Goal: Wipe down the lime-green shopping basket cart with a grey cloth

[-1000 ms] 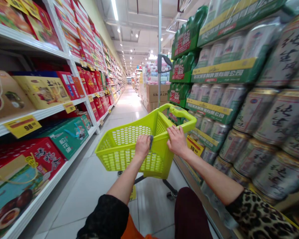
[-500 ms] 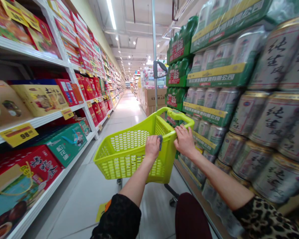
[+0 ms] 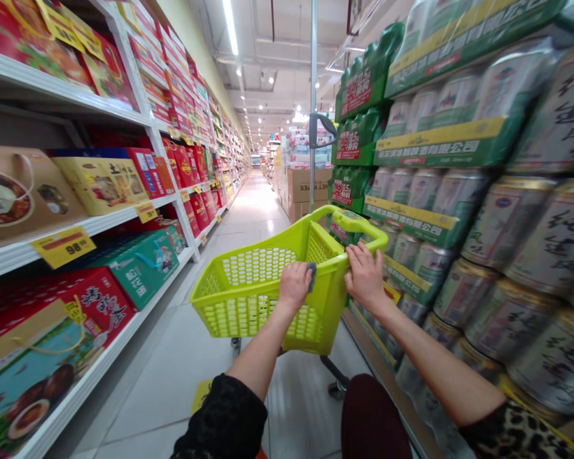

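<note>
A lime-green plastic shopping cart (image 3: pixel 333 307) stands before me, its lattice basket pointing to the left. My left hand (image 3: pixel 294 285) is closed on a small grey cloth or sponge (image 3: pixel 311 276), pressed against the cart's near side rim. At the back corner by the handle (image 3: pixel 363 223), my right hand (image 3: pixel 365 274) rests over the edge with its fingers curled on it. The palm side of both hands is hidden.
White shelves (image 3: pixel 100 233) with boxed goods and yellow price tags line the left. Stacked beer cans (image 3: pixel 526 223) and green bottle packs (image 3: pixel 358 134) rise close on the right. A metal pole (image 3: pixel 313 83) and cartons (image 3: pixel 309 185) stand beyond the cart. Tiled aisle floor (image 3: pixel 249 223) runs ahead.
My view has turned slightly left, so the surroundings sit further right. My left hand with the grey piece has slid a little along the rim, away from the handle. My right hand stays on the corner.
</note>
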`<state>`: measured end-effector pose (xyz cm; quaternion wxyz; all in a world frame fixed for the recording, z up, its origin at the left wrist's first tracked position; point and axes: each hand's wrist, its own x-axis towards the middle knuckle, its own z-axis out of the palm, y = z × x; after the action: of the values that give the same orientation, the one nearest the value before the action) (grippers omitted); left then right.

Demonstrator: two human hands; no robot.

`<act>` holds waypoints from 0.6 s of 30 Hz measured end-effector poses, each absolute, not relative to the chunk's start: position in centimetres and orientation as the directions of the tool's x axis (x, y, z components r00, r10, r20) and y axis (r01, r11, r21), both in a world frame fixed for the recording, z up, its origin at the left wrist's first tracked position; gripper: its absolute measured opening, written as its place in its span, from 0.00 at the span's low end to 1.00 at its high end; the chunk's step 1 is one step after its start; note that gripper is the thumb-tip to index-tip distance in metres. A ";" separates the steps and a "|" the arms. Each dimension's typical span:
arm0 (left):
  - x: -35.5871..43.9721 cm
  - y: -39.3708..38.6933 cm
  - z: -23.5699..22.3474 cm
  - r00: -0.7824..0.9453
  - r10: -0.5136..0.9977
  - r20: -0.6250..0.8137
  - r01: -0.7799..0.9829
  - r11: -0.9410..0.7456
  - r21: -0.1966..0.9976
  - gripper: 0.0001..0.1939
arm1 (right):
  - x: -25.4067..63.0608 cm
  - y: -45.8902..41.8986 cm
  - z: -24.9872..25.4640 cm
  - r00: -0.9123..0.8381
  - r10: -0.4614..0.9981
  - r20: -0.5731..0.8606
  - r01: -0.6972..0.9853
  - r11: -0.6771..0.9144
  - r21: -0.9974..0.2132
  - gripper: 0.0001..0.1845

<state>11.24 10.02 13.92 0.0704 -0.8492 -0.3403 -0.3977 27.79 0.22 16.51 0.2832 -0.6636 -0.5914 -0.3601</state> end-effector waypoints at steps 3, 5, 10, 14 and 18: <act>7.9 11.4 12.7 0.393 0.562 0.728 0.667 -0.719 0.195 0.10 | 27.2 0.3 16.6 0.048 0.591 0.805 0.989 -0.141 0.044 0.29; 6.8 11.9 12.3 0.357 0.574 0.737 0.677 -0.702 0.219 0.10 | 26.7 0.3 16.7 0.053 0.595 0.802 0.989 -0.145 0.042 0.30; 9.2 11.1 13.3 0.358 0.540 0.762 0.663 -0.721 0.200 0.10 | 24.4 0.9 16.9 -0.013 0.640 0.769 0.995 -0.065 0.071 0.27; 12.1 10.1 14.6 0.435 0.505 0.746 0.623 -0.767 0.156 0.11 | 22.1 2.1 16.8 -0.096 0.704 0.704 0.995 0.037 0.097 0.23; 9.5 11.1 13.7 0.450 0.544 0.708 0.672 -0.729 0.133 0.12 | 22.2 2.7 16.3 -0.129 0.713 0.689 0.992 0.085 0.098 0.24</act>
<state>9.46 11.09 13.72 0.0836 -0.8473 -0.3587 -0.3827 22.15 2.69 16.33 0.2439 -0.6130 -0.6950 -0.2857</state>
